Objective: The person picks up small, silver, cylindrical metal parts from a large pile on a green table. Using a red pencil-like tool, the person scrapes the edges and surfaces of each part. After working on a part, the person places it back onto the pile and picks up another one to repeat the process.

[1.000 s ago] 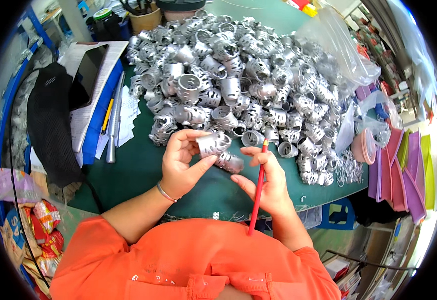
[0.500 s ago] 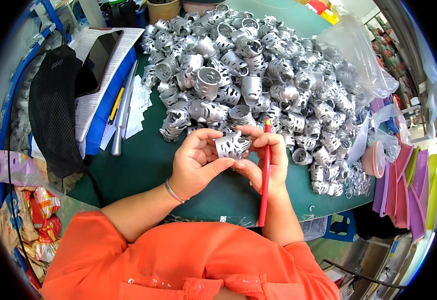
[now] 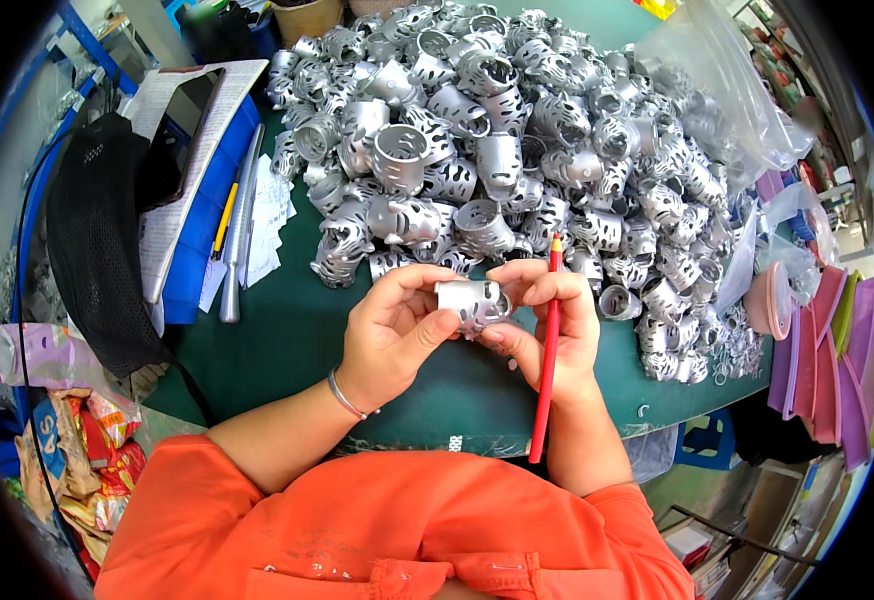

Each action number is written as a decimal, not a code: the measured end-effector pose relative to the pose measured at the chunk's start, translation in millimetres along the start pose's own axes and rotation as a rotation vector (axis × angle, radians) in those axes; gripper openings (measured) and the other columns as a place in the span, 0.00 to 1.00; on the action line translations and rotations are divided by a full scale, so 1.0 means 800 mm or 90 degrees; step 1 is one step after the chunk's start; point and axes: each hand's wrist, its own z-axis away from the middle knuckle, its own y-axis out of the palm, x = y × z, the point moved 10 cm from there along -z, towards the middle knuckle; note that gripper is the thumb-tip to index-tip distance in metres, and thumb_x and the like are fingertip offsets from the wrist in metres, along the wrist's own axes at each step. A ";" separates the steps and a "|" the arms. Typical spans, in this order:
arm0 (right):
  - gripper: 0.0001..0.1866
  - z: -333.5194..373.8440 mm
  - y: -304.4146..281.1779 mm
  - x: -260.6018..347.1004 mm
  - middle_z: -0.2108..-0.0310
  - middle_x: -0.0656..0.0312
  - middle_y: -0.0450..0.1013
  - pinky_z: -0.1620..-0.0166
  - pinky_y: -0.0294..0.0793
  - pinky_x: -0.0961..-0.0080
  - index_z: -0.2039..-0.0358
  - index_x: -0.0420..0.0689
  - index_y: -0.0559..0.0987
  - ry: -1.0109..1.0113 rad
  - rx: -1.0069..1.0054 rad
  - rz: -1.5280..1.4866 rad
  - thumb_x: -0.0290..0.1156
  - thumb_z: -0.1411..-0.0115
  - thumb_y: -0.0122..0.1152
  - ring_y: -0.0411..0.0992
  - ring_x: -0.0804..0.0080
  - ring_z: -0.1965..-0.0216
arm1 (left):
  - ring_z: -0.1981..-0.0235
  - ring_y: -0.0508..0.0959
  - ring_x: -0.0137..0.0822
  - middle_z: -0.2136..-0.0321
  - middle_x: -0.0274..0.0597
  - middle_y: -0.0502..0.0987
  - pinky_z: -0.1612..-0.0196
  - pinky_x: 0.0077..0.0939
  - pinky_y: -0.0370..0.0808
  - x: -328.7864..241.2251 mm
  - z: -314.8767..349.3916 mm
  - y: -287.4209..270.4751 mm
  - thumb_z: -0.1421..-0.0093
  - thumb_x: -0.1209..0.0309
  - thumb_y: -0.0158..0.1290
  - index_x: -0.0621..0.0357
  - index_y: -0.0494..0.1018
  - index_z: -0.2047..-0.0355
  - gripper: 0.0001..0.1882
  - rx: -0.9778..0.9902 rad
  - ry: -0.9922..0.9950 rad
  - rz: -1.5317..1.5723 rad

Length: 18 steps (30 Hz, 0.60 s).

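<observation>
My left hand (image 3: 392, 328), with a bangle on its wrist, grips a silver cylindrical metal sleeve (image 3: 469, 300) with curved cut-outs between thumb and fingers. From the other side, the fingertips of my right hand (image 3: 565, 325) are closed on the sleeve's right end. A long red pencil (image 3: 547, 365) is tucked in that same hand, its orange tip up and its tail toward my body. Both hands hover over the near part of the green table. Just beyond them rises a large heap of similar silver sleeves (image 3: 497, 165).
Left on the green table (image 3: 257, 360) are a black mesh bag (image 3: 97, 230), a phone (image 3: 179, 130) on papers, a blue tray (image 3: 212, 205), a yellow pen (image 3: 225, 220) and a silver metal rod (image 3: 241, 240). A clear plastic bag (image 3: 727, 90) and pink container (image 3: 767, 300) stand right.
The sleeve has turned between my fingers, so a smoother side of its wall now shows. My right hand and the pencil have shifted slightly right. The whole view has moved a little.
</observation>
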 end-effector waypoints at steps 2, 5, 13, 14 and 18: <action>0.23 0.001 -0.003 -0.002 0.59 0.50 0.69 0.64 0.70 0.80 0.65 0.42 0.65 0.019 -0.017 0.020 0.19 0.58 0.68 0.67 0.75 0.68 | 0.58 0.73 0.33 0.57 0.46 0.70 0.57 0.25 0.73 -0.006 0.000 0.004 0.46 0.79 0.53 0.65 0.63 0.54 0.18 0.019 0.054 -0.013; 0.23 0.000 -0.005 -0.005 0.60 0.51 0.70 0.65 0.71 0.79 0.67 0.42 0.65 0.054 -0.023 0.083 0.23 0.59 0.71 0.69 0.73 0.67 | 0.56 0.72 0.34 0.54 0.48 0.68 0.55 0.27 0.72 -0.013 0.002 0.006 0.47 0.81 0.54 0.65 0.63 0.54 0.20 0.031 0.103 -0.054; 0.19 -0.002 -0.005 0.015 0.62 0.48 0.71 0.61 0.72 0.73 0.73 0.43 0.65 -0.032 -0.038 0.062 0.20 0.58 0.68 0.72 0.64 0.64 | 0.58 0.73 0.33 0.56 0.48 0.69 0.57 0.25 0.73 0.006 0.003 0.007 0.47 0.80 0.55 0.67 0.60 0.51 0.24 0.053 -0.034 -0.008; 0.18 -0.002 -0.003 0.015 0.61 0.48 0.71 0.61 0.71 0.73 0.73 0.43 0.65 -0.034 -0.029 0.057 0.20 0.58 0.68 0.71 0.65 0.63 | 0.58 0.73 0.33 0.57 0.47 0.70 0.57 0.25 0.73 0.011 0.004 0.006 0.47 0.80 0.54 0.67 0.60 0.50 0.24 0.052 -0.071 0.009; 0.20 -0.002 0.003 0.010 0.58 0.48 0.69 0.57 0.69 0.71 0.70 0.43 0.66 -0.015 0.007 0.075 0.22 0.59 0.69 0.69 0.64 0.60 | 0.58 0.73 0.32 0.59 0.45 0.71 0.56 0.25 0.73 0.010 0.000 0.003 0.46 0.80 0.53 0.67 0.60 0.50 0.23 0.031 -0.070 -0.001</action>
